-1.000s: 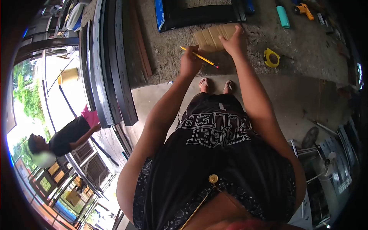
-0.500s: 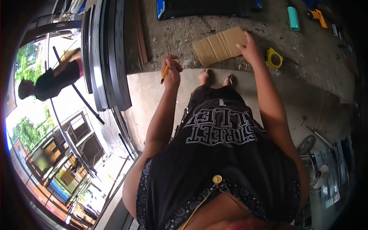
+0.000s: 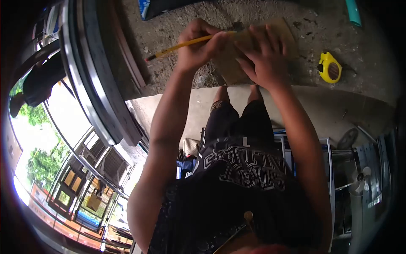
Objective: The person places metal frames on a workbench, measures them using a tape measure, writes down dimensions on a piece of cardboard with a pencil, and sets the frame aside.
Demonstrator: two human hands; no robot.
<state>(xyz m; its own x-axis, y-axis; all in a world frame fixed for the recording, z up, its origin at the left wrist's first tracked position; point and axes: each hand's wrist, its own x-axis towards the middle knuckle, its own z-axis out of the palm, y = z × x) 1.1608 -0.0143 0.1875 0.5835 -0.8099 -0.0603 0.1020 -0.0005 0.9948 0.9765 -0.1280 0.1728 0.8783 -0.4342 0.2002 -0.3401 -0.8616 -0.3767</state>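
Between the fingers of my left hand [image 3: 198,44] is a yellow pencil [image 3: 179,45]. Its eraser end points to the left and its other end lies over the cardboard. My right hand [image 3: 267,61] rests flat on a brown piece of cardboard [image 3: 287,36], fingers spread, and covers much of it. The cardboard lies on the rough, stained work surface [image 3: 165,31] close to its front edge. To the right of my right hand sits a yellow tape measure [image 3: 330,68], which neither hand touches.
Long dark metal profiles [image 3: 91,63] run along the left side, next to a thin brown strip [image 3: 127,46]. A teal cylinder [image 3: 353,12] is at the top right. A fan [image 3: 361,178] stands lower right. Another person [image 3: 40,82] is at the far left.
My left hand has moved up and right to the cardboard, and the pencil now points across it. My right hand has shifted from the cardboard's right edge to lie flat on top. The view has shifted.
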